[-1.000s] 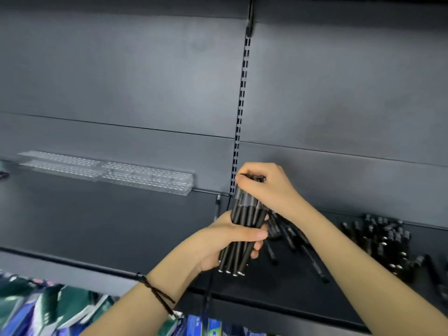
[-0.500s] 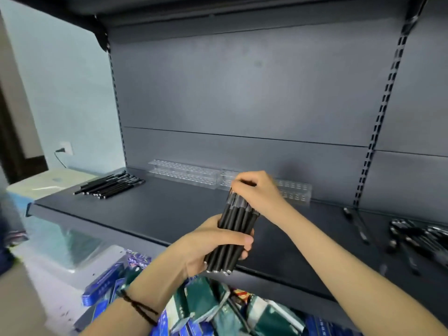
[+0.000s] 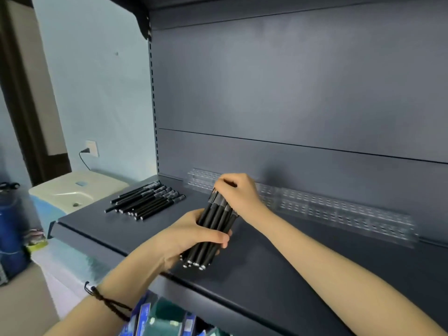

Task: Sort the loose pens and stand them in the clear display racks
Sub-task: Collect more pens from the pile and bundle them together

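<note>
A person's left hand [image 3: 191, 236] is wrapped round the middle of a bundle of pens [image 3: 213, 229], thumb across the front, holding it tilted with the butt ends down and towards the viewer. The right hand [image 3: 238, 192] is curled over the bundle's upper, capped ends, fingertips pinching there; whether they hold one pen or several cannot be told. A dark cord bracelet [image 3: 106, 301] circles the left wrist.

The pens are slim, black and matt, with small silver butt ends. They look light and stiff, and their smooth barrels would likely slide against each other, so a loose grip could let the bundle fan out or drop. The capped end seems the sensible place to pinch a single pen and draw it free.

The bundle hangs just above a dark shelf [image 3: 266, 275]. Behind the bundle, along the shelf's back panel, run the clear display racks [image 3: 339, 212], long plastic strips pierced with rows of small holes. No pen shows in any hole; the stretch behind the right hand is hidden. To the left of the bundle, a row of black pens [image 3: 148, 200] lies flat on the shelf, side by side, well apart from the racks. Below the bundle, under the shelf's edge, blue and green packets [image 3: 164, 318] show. Far left of the bundle stand a cream basin [image 3: 72, 192] and a wall socket [image 3: 92, 147].
</note>
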Demonstrator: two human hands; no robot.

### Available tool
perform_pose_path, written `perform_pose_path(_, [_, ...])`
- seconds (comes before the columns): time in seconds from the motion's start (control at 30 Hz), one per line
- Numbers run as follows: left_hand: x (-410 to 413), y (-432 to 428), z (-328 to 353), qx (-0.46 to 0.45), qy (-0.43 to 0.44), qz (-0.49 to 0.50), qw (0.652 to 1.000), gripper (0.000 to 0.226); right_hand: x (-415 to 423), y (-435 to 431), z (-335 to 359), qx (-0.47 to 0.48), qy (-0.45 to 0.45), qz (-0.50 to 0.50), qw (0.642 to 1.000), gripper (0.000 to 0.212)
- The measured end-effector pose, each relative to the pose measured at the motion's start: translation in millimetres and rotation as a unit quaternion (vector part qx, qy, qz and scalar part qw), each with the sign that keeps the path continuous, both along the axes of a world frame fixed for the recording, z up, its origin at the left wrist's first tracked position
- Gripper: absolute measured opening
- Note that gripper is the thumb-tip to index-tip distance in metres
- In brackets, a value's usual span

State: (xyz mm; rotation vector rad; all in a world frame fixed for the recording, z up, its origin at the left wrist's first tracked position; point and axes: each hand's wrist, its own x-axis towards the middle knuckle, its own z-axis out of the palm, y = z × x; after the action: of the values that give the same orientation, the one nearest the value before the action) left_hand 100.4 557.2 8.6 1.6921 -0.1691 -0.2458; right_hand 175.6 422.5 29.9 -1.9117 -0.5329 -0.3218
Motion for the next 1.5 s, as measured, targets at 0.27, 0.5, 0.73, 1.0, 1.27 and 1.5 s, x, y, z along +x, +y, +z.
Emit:
perform_pose_path(0.27, [86.1, 69.5, -12.4, 0.171, -0.086, 0.054, 0.980, 0.050, 92.7, 69.0, -24.8, 0.037, 0.081, -0.032, 0.996, 0.026])
perform_pose_path(0.5, [128.4, 120.1, -20.4, 0.476, -0.262, 0.057, 0.837, 0.079, 143.8, 104.7, -46.2, 0.054, 0.128, -0.082, 0.987, 0.038])
perform_pose_path(0.73, [145.4, 159.8, -38.4, 0.572, -0.272, -0.046, 0.772, 0.106, 156.3, 120.8, -60.8, -0.230, 0.032, -0.140, 0.962, 0.038])
perform_pose_path(1.0, [168.5, 220.8, -15.4, 0.534, -0.344, -0.082, 0.768, 0.089, 154.6, 125.6, -66.8, -0.333, -0.014, -0.160, 0.929, 0.043])
perform_pose_path(1.27, [193.3, 248.7, -43.9, 0.516, -0.294, -0.131, 0.794, 0.101, 127.3, 136.1, -55.4, -0.339, 0.059, -0.139, 0.929, 0.045])
perform_pose_path(1.5, [205.1, 238.3, -41.8, 0.530, -0.304, -0.110, 0.784, 0.091, 121.7, 144.3, -60.9, -0.439, 0.045, -0.136, 0.887, 0.049])
